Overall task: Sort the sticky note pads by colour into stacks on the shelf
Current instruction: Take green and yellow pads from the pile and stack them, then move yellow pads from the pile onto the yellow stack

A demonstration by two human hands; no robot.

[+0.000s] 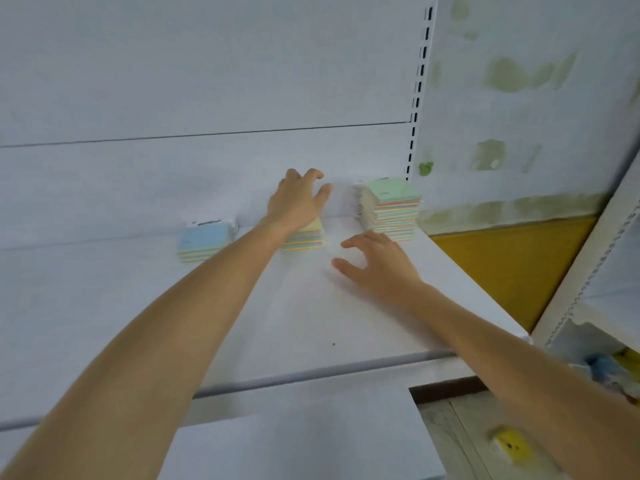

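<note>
My left hand [298, 199] has its fingers [323, 192] spread and curled, gripping nothing, the palm hanging over the yellow-topped stack [306, 237] in the middle of the shelf [311, 313]. My right hand [377, 261] is open too, thumb and fingers parted in a loose claw, hovering low over bare shelf between that middle stack and the tall green-topped stack [393, 209] at the right end; it touches neither as far as I can tell. Further left, well apart from my hands, sits the low blue-topped stack [204, 242], with something white behind it that I cannot make out.

All three piles stand near the back panel. Their edges show mixed pastel bands, so whether each pile is truly one colour I cannot say from here.

I judge the step in hand to be taking the next pad off the tall pile. To do it well I would steady the tall pile with one hand, pinch only the top pad by its side edges, lift it straight up so the rest does not slide, then lay it square on the matching pile, corners lined up
</note>
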